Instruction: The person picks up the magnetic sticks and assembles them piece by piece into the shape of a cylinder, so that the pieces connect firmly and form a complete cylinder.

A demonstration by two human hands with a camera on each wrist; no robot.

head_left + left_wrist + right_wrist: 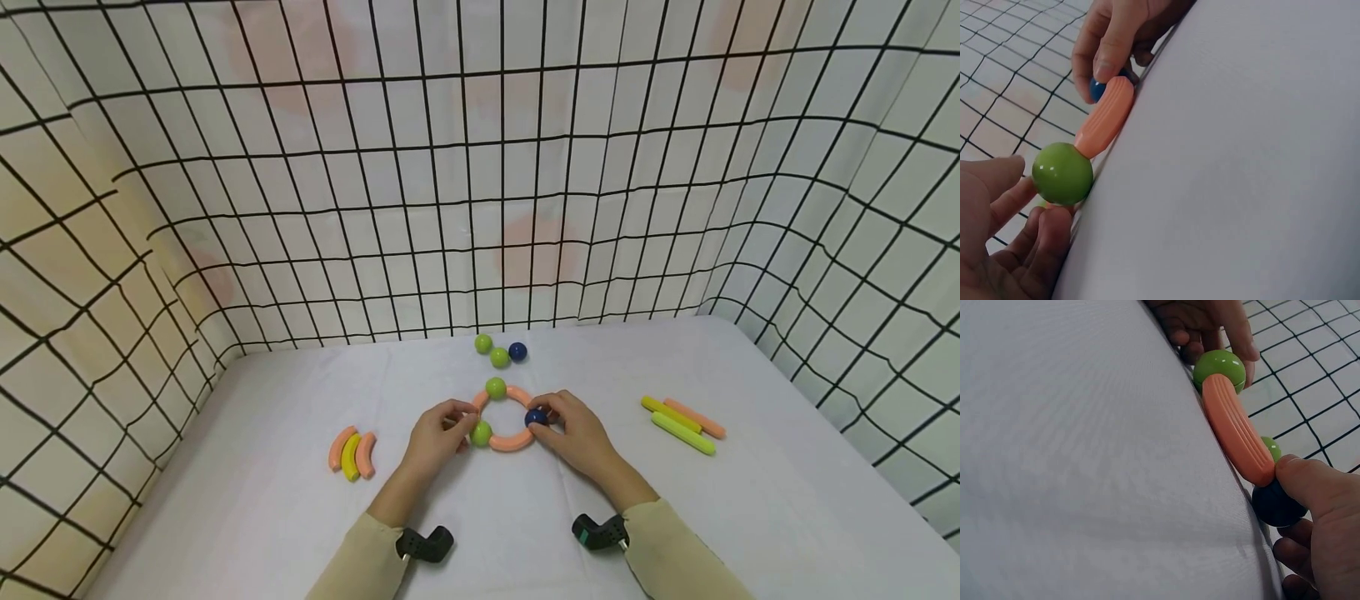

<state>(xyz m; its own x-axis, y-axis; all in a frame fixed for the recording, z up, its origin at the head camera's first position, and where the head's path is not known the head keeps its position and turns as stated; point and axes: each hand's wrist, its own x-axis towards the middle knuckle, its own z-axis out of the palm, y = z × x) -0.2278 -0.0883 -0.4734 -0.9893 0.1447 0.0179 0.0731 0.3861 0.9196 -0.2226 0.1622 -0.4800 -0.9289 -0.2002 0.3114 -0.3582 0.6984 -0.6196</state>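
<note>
A ring of orange curved sticks and balls lies on the white table. My right hand [573,429] pinches its dark blue ball [1277,505] between thumb and fingers. At the ring's left, my left hand [437,433] holds the left orange curved stick [480,401] by its lower end, partly hidden by fingers. Beside those fingertips sits a green ball [1063,174]. The front orange curved stick [1237,430] joins this green ball and the blue one. Another green ball [496,388] joins the left stick and the back right orange curved stick [521,396].
Behind the ring lie two loose green balls [499,357] and a dark blue ball [517,352]. Orange and yellow curved sticks [350,457] rest at left. Straight sticks [682,423] in yellow, green and orange lie at right. Black netting [517,200] surrounds the table's back and sides.
</note>
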